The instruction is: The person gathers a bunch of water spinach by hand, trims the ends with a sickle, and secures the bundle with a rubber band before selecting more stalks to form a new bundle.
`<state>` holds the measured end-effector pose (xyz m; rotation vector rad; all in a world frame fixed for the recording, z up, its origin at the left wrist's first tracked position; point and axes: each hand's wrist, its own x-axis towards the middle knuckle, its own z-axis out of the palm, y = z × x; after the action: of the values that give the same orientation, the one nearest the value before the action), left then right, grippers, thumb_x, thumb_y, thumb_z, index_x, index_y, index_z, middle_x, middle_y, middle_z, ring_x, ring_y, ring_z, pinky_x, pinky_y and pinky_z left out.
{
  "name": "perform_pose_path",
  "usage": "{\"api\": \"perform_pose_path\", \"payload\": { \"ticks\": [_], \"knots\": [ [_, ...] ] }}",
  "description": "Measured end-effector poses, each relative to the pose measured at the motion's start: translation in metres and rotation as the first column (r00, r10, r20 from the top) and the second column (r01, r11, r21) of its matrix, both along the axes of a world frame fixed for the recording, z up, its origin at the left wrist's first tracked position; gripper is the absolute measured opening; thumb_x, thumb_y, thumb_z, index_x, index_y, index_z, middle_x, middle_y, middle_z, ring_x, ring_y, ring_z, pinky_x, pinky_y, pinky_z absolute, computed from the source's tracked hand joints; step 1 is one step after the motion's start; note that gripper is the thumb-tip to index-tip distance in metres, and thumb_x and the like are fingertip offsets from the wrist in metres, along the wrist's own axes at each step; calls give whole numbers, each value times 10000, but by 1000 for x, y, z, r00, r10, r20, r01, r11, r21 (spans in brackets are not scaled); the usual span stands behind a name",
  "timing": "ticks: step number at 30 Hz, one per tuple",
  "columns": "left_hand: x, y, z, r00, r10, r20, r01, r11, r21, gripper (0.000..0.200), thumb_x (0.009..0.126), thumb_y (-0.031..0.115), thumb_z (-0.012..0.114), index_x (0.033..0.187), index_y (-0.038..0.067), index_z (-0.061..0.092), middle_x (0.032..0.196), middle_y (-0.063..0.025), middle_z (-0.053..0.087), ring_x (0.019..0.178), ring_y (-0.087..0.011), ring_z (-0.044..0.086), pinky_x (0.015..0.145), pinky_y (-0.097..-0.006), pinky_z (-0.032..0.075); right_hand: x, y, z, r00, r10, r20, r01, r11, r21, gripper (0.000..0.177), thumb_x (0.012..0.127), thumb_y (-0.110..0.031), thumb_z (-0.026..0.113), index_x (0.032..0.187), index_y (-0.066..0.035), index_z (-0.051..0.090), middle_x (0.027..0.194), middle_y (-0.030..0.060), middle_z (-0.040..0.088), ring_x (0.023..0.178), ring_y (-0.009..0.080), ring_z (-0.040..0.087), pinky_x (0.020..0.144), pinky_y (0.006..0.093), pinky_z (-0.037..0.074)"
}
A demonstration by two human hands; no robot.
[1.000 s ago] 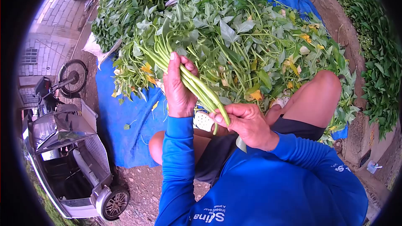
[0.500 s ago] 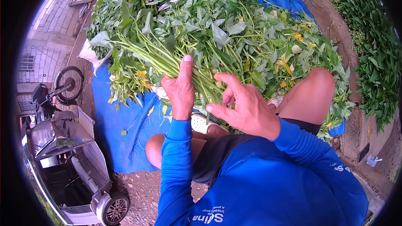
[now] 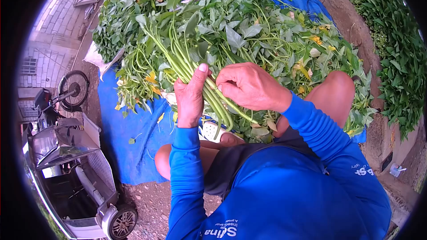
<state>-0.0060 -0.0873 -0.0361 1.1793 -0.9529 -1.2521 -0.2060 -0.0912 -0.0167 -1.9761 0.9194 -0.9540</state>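
My left hand is wrapped round a bunch of water spinach, thumb lying along the top. The bunch slants up and left, its leafy ends over the pile and its pale green cut ends hanging below the hand near my foot. Against the right side of these stems, my right hand is closed, thumb and forefinger pinched at a stem. Its other fingers are curled in, and exactly what is between the fingertips is partly hidden. A large pile of water spinach with some yellow leaves spreads just beyond both hands.
The pile lies on a blue tarp. A motorcycle with a metal sidecar stands at the left. More leafy greens line the right edge. My bent knee and a pale clog are close below the hands.
My right hand has gone from spread fingers to a pinch at the stems, moving slightly up and left. The bunch in my left hand has tilted more upright.
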Motion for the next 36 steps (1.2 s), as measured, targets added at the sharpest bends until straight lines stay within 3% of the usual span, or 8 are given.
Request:
{"api": "perform_pose_path", "payload": {
  "ticks": [5, 6, 9, 13, 16, 22, 31, 36],
  "knots": [
    [-5, 1, 4, 999, -36, -26, 36, 999, -8, 230, 1027, 278, 752, 1016, 55, 699, 847, -35, 688, 727, -117, 628, 651, -273, 504, -5, 10, -1, 996, 5, -85, 7, 991, 137, 179, 891, -168, 640, 879, -3, 708, 841, 222, 682, 785, 424, 679, 716, 517, 532],
    [0, -1, 5, 998, -34, -45, 34, 999, -2, 234, 1041, 293, 730, 1016, 65, 687, 835, -37, 679, 708, -117, 614, 631, -273, 492, -9, 12, -6, 998, 63, -19, -57, 974, 220, 148, 981, -145, 641, 965, -4, 680, 818, 132, 668, 694, 253, 657, 655, 413, 525],
    [11, -5, 13, 984, -45, -175, 50, 998, 25, 289, 1070, 361, 681, 957, 99, 632, 752, -14, 589, 638, -102, 524, 558, -247, 410, -22, 5, -15, 948, -153, 280, -105, 680, 725, 175, 1087, -210, 600, 1108, -45, 654, 842, 60, 656, 714, 154, 645, 631, 329, 531],
    [25, -6, 14, 874, -133, -467, 154, 988, 7, 308, 1119, 368, 601, 947, 112, 611, 778, 22, 529, 650, -83, 428, 557, -234, 375, -43, -5, -27, 939, -214, 268, 97, 915, 392, 147, 1036, -100, 689, 1168, -51, 644, 798, -37, 548, 635, 48, 474, 604, 240, 471],
    [22, -7, 15, 776, -150, -612, 206, 978, 21, 341, 1130, 381, 575, 939, 101, 602, 759, 21, 517, 646, -79, 430, 543, -229, 403, -45, 13, 2, 961, -89, 262, -20, 922, 387, 126, 976, -28, 717, 1100, -34, 694, 733, -17, 554, 620, 62, 509, 593, 270, 461],
    [14, -8, 7, 795, -152, -588, 225, 973, 53, 343, 1109, 436, 603, 950, 132, 617, 756, 29, 532, 625, -84, 424, 517, -239, 337, 7, 31, -22, 976, -31, 214, 54, 993, -102, 110, 942, -57, 738, 1035, -10, 704, 761, 111, 606, 700, 296, 651, 658, 436, 531],
    [12, -4, 9, 887, -127, -444, 149, 989, 16, 314, 1118, 382, 602, 955, 114, 613, 774, 18, 536, 638, -76, 421, 502, -231, 342, 16, 87, -9, 956, -167, 240, 94, 952, 291, 85, 974, -100, 728, 1022, -41, 690, 821, 143, 671, 763, 339, 681, 672, 442, 525],
    [54, -23, 13, 895, 143, -421, -138, 989, 43, 226, 1075, 281, 693, 985, 78, 654, 823, -10, 629, 700, -91, 548, 637, -235, 475, -24, 92, -17, 995, 29, 98, -44, 986, 158, 81, 962, -126, 693, 1008, -59, 688, 853, 151, 704, 812, 376, 703, 706, 485, 541]
  ]
}}
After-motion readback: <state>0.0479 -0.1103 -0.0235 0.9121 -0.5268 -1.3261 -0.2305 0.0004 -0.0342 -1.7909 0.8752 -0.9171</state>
